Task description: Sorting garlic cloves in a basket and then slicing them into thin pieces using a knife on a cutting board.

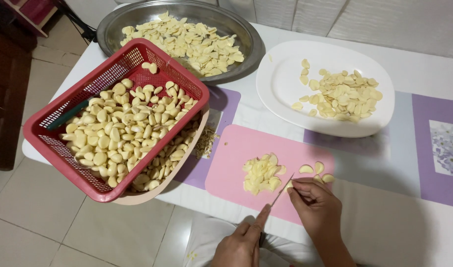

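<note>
- Seen from the head camera, the left hand (242,242) grips a small knife (277,198), its fingers wrapped round the handle and the forefinger lying along the back of the blade.
- Right beside it, the right hand (318,207) has its fingers pinched narrow on a garlic clove (288,185) — the clove is pressed down on the pink cutting board (231,153), and the knife tip meets it.
- Just left of the clove lies a small heap of sliced garlic (261,174) on the board; a few loose slices (315,169) sit just above the right hand.
- Left of the board a red mesh basket (63,153) stands tilted inside a beige tub (189,148), heaped with peeled garlic cloves (123,131); a dark green strip shows against the basket's left wall, too unclear to name.
- Behind the basket a round metal tray (248,37) holds a wide layer of garlic slices (187,42).
- Right of the tray, a white oval plate (281,84) carries another pile of slices (341,95) — mostly on its right half.
- All of it rests on a counter (404,163) under a white cloth with purple squares, tiled floor (34,207) showing to the left.
</note>
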